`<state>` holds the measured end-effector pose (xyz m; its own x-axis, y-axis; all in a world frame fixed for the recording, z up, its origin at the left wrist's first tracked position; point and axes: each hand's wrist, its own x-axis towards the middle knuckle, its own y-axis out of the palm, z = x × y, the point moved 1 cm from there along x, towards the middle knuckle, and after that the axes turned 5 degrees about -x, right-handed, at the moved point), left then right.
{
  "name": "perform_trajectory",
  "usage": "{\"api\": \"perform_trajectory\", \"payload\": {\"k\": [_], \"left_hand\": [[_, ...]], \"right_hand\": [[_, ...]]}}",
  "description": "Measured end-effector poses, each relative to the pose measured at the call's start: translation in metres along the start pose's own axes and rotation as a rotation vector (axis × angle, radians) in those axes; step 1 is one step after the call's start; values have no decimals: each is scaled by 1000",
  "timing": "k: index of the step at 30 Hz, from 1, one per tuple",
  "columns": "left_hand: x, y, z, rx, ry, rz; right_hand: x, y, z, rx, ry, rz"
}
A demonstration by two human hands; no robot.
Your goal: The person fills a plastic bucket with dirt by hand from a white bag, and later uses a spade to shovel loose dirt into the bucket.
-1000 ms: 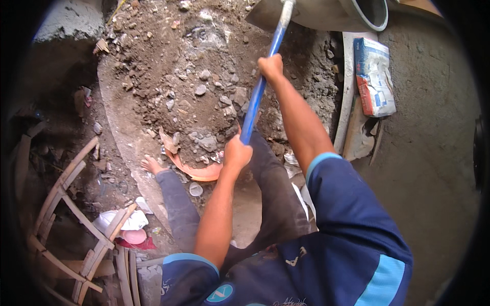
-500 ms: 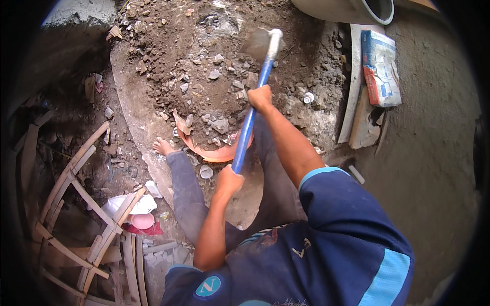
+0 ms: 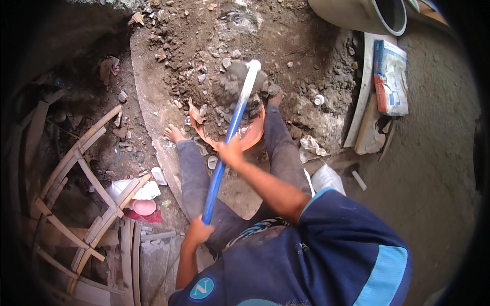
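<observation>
Both my hands are closed round the blue handle of a hoe. My left hand grips the handle's lower end near my waist, and my right hand holds it higher up, around the middle. At the far end, the white socket and the motion-blurred blade meet a heap of soil and stones. Just below that heap lies a broken-edged orange basin between my bare feet, its rim curving under the handle. Soil and stones hide the basin's inside.
A curved wooden lattice frame lies at left, with a pink bowl beside it. To the right are planks, a torn blue-and-white bag and a white sack. A large grey drum stands at the top right.
Both hands have drawn the hoe back toward me and to the left, and its blade has come nearer the orange basin with soil and stones. My legs now stand wider apart.
</observation>
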<state>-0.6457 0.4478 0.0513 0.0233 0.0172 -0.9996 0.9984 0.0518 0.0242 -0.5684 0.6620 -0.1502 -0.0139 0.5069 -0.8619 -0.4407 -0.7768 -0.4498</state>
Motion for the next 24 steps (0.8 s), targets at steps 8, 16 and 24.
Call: {"api": "perform_trajectory", "payload": {"k": [8,16,24], "left_hand": [[-55,-5,43,158,30,-183],[166,24,-131,-90,437,-349],[174,29,-200,-426,311,-269]], "right_hand": [[-92,2,-6,96,203,197],[164,-100,93,18,-225,-238],[199,-80,186,-296,-264,-195]]}}
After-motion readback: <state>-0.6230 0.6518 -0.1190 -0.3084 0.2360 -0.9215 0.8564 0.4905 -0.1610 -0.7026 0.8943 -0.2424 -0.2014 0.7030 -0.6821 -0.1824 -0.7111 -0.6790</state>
